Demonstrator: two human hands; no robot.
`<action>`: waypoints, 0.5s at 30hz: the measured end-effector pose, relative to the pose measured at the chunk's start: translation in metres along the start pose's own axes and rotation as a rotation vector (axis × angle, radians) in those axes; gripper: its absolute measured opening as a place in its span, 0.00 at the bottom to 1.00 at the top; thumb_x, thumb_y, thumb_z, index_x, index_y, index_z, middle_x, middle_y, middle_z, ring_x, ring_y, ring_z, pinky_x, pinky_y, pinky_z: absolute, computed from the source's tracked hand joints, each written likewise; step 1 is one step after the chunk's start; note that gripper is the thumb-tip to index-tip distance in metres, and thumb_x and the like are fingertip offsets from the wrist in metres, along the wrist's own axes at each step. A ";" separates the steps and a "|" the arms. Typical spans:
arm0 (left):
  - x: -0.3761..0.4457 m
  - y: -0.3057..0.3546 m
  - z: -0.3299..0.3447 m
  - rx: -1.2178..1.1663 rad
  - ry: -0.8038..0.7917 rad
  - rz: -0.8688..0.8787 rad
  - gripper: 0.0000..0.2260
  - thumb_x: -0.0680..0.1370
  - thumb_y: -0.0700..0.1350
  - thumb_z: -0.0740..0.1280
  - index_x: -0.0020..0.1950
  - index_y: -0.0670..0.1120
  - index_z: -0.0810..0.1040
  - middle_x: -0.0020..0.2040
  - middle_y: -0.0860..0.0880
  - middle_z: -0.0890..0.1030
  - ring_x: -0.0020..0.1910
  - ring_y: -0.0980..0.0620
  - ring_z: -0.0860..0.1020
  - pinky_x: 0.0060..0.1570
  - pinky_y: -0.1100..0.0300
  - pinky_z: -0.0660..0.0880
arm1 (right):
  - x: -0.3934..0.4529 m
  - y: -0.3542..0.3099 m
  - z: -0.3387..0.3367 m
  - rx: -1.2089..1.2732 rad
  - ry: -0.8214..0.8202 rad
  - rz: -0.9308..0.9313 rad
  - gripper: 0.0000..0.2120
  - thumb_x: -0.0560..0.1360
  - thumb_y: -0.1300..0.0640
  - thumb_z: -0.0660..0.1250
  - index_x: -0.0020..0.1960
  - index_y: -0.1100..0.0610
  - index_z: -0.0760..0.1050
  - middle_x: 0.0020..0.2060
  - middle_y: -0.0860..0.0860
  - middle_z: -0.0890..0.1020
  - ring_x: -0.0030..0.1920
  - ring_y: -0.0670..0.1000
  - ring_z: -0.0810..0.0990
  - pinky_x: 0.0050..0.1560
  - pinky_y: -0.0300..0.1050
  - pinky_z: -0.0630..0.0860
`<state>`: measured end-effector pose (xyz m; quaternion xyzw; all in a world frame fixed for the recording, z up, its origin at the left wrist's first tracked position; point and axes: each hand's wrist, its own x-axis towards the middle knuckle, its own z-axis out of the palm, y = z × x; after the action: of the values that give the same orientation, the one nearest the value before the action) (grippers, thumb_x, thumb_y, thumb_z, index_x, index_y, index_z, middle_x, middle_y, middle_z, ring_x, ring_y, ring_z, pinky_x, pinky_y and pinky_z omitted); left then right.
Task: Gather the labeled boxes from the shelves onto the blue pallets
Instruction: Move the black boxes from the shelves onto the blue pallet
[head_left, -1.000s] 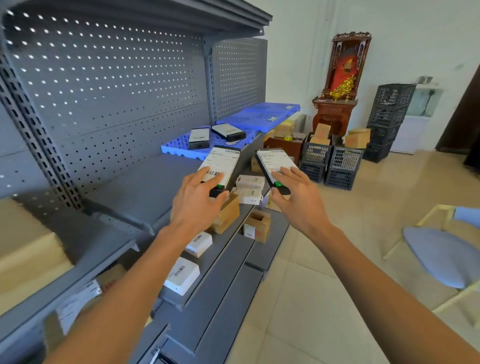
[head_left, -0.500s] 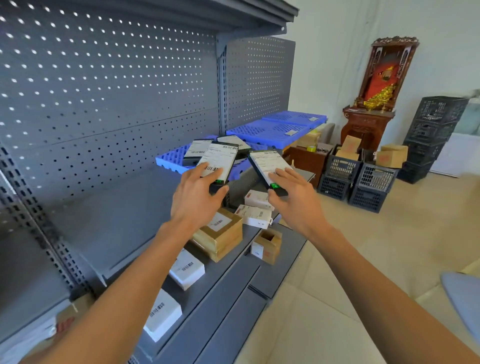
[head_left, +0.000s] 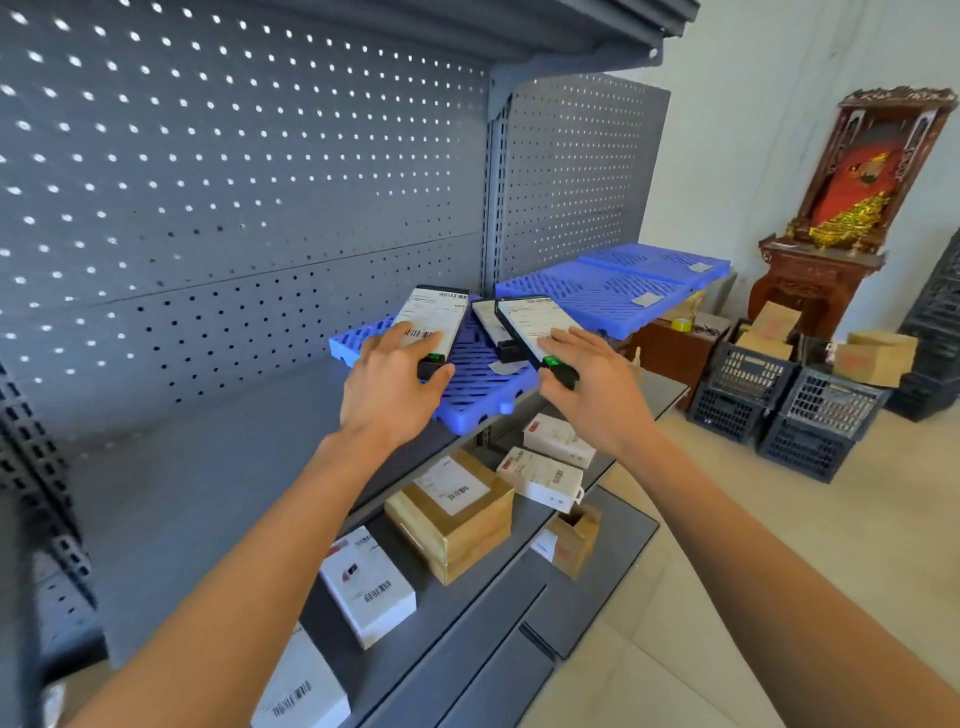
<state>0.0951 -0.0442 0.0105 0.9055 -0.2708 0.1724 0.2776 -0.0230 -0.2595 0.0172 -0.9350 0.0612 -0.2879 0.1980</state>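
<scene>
The left hand (head_left: 387, 387) grips a flat black labeled box (head_left: 434, 325) by its near end, thumb under the edge and fingers on the white label. The right hand (head_left: 597, 387) holds a second black labeled box (head_left: 540, 325) the same way, fingers spread over its label and thumb at the green-marked end. Both boxes are tilted, their far ends over the nearest blue pallet (head_left: 483, 384); whether they touch it cannot be told.

Between the two held boxes, a third black box (head_left: 491, 325) lies on that pallet, partly hidden by the right-hand box. Beyond the nearest pallet, two more blue pallets (head_left: 597, 291) lie in a row on the same grey shelf (head_left: 218, 467), each with a small grey tag on top. Behind the pallet rises the perforated back panel (head_left: 234, 182).

Below the pallet, on the lower shelf (head_left: 467, 613), sit a taped brown carton (head_left: 452, 514), two small white boxes (head_left: 545, 473) near it, an open little carton (head_left: 574, 538) and more white boxes (head_left: 366, 592) nearer the camera. Well past the pallets, on the floor, stand dark plastic crates (head_left: 779, 405) with cardboard boxes, beside a carved wooden cabinet (head_left: 821, 286).
</scene>
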 end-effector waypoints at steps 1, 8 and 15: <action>0.005 -0.003 0.000 -0.002 0.010 -0.008 0.22 0.80 0.57 0.66 0.74 0.55 0.72 0.76 0.50 0.68 0.75 0.43 0.62 0.63 0.41 0.74 | 0.008 0.002 0.001 0.009 -0.001 -0.008 0.20 0.80 0.53 0.66 0.72 0.53 0.73 0.73 0.51 0.72 0.77 0.50 0.63 0.77 0.48 0.57; 0.025 -0.013 0.013 0.042 0.024 -0.077 0.21 0.80 0.57 0.66 0.73 0.57 0.73 0.76 0.50 0.69 0.74 0.42 0.65 0.63 0.40 0.75 | 0.052 0.024 0.021 0.070 -0.065 -0.095 0.20 0.80 0.54 0.66 0.72 0.53 0.74 0.72 0.50 0.72 0.77 0.50 0.63 0.77 0.49 0.60; 0.045 -0.005 0.035 0.088 0.072 -0.168 0.21 0.79 0.59 0.65 0.71 0.56 0.75 0.71 0.53 0.74 0.70 0.42 0.70 0.58 0.40 0.77 | 0.094 0.055 0.038 0.149 -0.108 -0.217 0.20 0.79 0.54 0.66 0.70 0.51 0.76 0.70 0.48 0.75 0.75 0.47 0.65 0.75 0.49 0.63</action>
<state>0.1397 -0.0793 0.0016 0.9296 -0.1758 0.1927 0.2604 0.0764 -0.3184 0.0142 -0.9329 -0.0727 -0.2606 0.2377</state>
